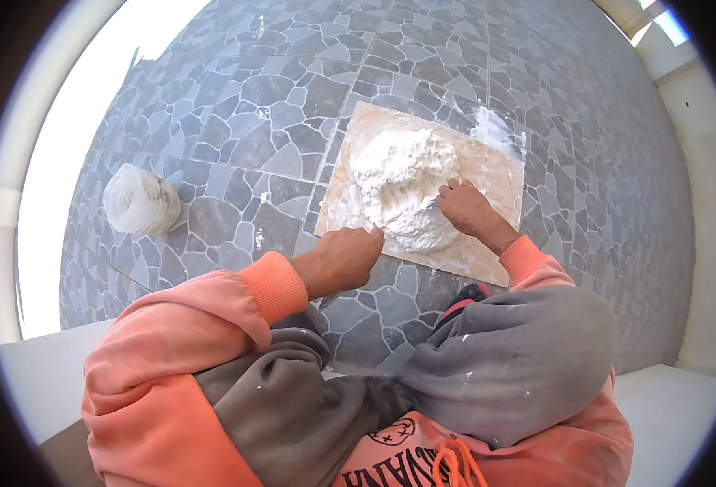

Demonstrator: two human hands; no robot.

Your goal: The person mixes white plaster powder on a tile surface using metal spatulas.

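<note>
A mound of wet white paste, like plaster (403, 174), is heaped on a square beige tile or board (488, 183) lying on the floor. My right hand (470, 209) is at the mound's right side with its fingers curled; whatever may be in them is hidden. At the mound's lower left edge, my left hand (346, 258) is closed, fingertips close to the paste. I cannot make out anything in its grip. The paste has a rough, lumpy surface with a hollow in its middle.
A whitish ribbed roll (140, 200) stands on the stone-patterned floor (252, 122) at the left. White smears (496, 130) mark the floor beyond the board. My bent knees flank the work, and a dark shoe (463, 300) is near the board's front edge.
</note>
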